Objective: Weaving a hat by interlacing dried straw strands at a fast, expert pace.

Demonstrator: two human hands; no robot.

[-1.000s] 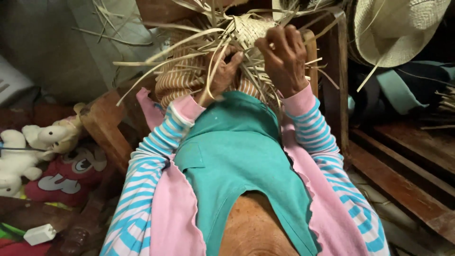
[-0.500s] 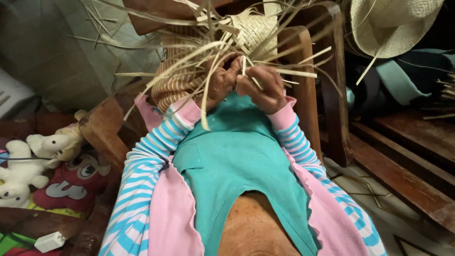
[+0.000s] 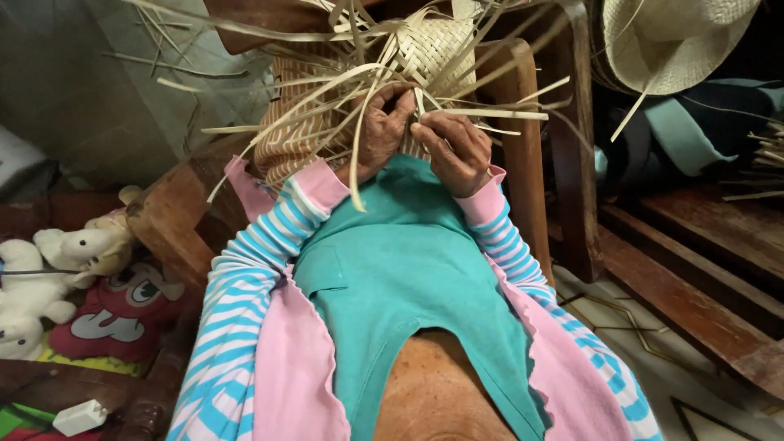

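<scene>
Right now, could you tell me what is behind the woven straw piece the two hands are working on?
Behind the woven straw piece stand a brown-and-cream striped woven item and a wooden chair back. The left hand, right hand and loose strands hide whatever lies directly behind its lower edge.

Both hands [image 3: 425, 139] raised, fingers seemingly pinched

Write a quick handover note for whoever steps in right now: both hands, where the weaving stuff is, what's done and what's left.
Left hand: pinching straw strips at the woven piece's edge.
Right hand: gripping strips beside it, fingers touching the left.
Woven straw piece: held up over the teal apron, in front of the wooden chair.
Done: a tight woven patch.
Left: many loose strips stick out unwoven.
</scene>
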